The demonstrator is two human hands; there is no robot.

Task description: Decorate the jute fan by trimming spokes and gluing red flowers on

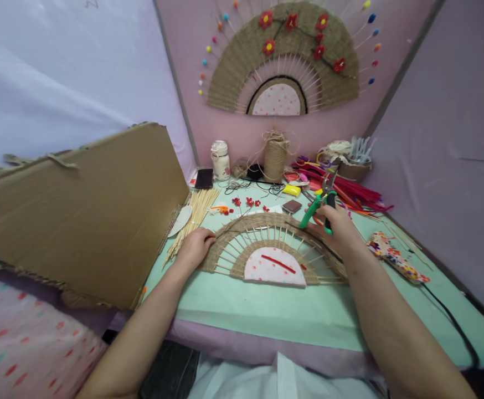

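Note:
A half-round fan of wooden sticks woven with jute twine [267, 244] lies on the pale green table top [275, 310]. Its centre is a pink dotted half-disc with a red stick on it [277, 265]. My left hand [195, 246] rests closed on the fan's left end. My right hand [337, 228] is at the fan's upper right edge, wrapped round green-handled cutters [317, 206] whose tip points up and away.
A large cardboard sheet [80, 216] leans at the left. Loose bamboo sticks [194, 216] lie beside it. At the back stand a twine spool [275, 158], a white jar [220, 159], a phone [204, 178] and red pipe cleaners [345, 191]. A finished fan [286, 58] hangs on the wall.

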